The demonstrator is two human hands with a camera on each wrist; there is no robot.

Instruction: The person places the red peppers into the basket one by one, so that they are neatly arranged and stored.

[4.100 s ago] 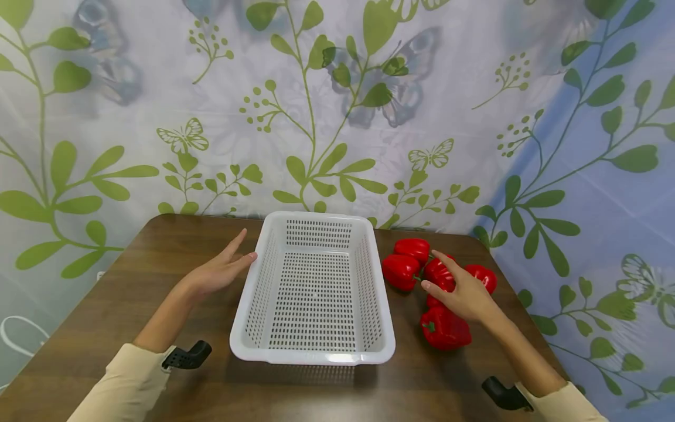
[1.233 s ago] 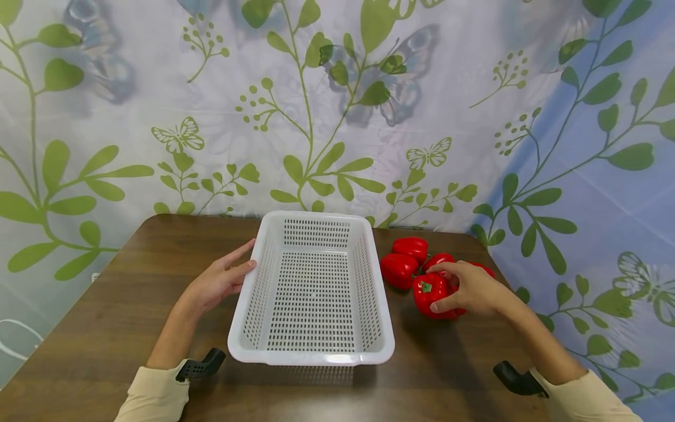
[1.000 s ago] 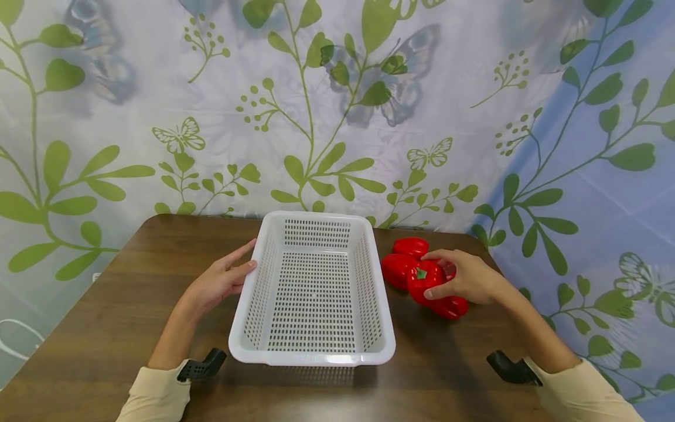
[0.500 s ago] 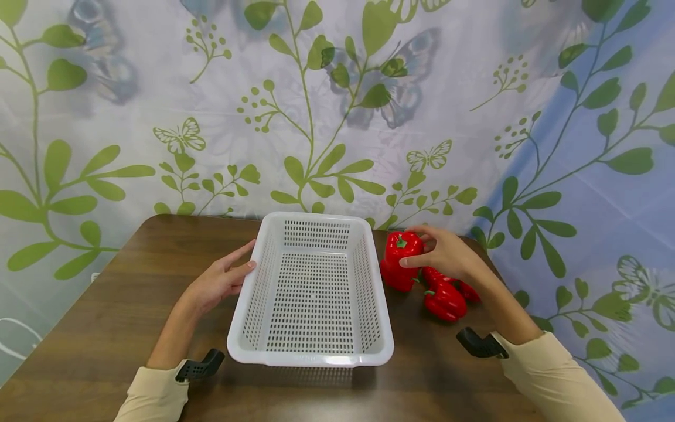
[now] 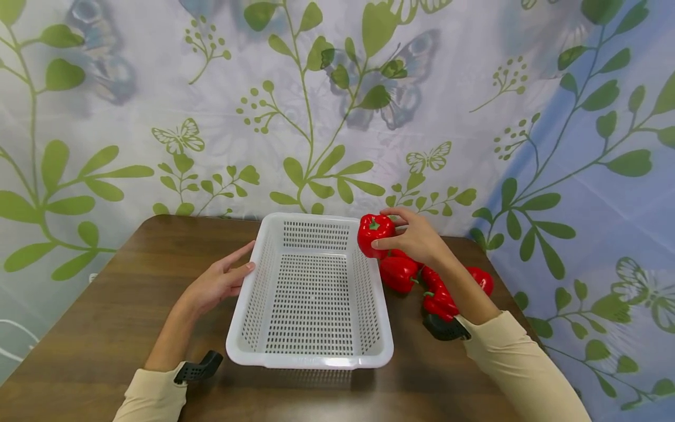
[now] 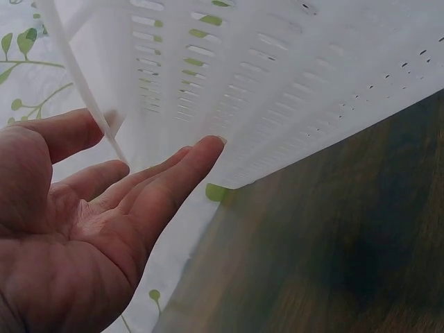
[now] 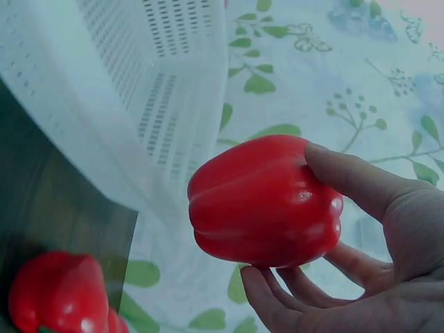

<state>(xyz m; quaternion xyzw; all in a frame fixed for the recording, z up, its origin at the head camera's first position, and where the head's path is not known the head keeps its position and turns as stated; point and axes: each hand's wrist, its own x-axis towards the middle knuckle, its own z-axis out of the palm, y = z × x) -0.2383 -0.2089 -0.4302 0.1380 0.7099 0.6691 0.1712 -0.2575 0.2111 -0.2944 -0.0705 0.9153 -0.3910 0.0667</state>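
My right hand [image 5: 413, 237] holds a red bell pepper [image 5: 375, 231] by its sides, thumb opposite the fingers, above the far right rim of the white perforated basket [image 5: 311, 360]. Its green stem faces up in the head view. In the right wrist view the pepper [image 7: 267, 201] hangs beside the basket wall [image 7: 118, 146]. My left hand [image 5: 218, 281] touches the basket's left side with its fingers fairly straight. Seen from the left wrist, that hand [image 6: 104, 208] has its thumb at the rim and fingertips against the outer wall. Nothing lies inside the basket.
More red bell peppers [image 5: 399, 274] lie right of the basket on the brown wooden table [image 5: 174, 252], some partly hidden by my right forearm. One pepper [image 5: 481, 281] sits near the table's right edge. A patterned cloth [image 5: 337, 117] hangs behind the table.
My right hand reached into the peppers, took hold of one, lifted it and carried it left and away to the basket's far right rim. My left hand has settled against the basket's side.
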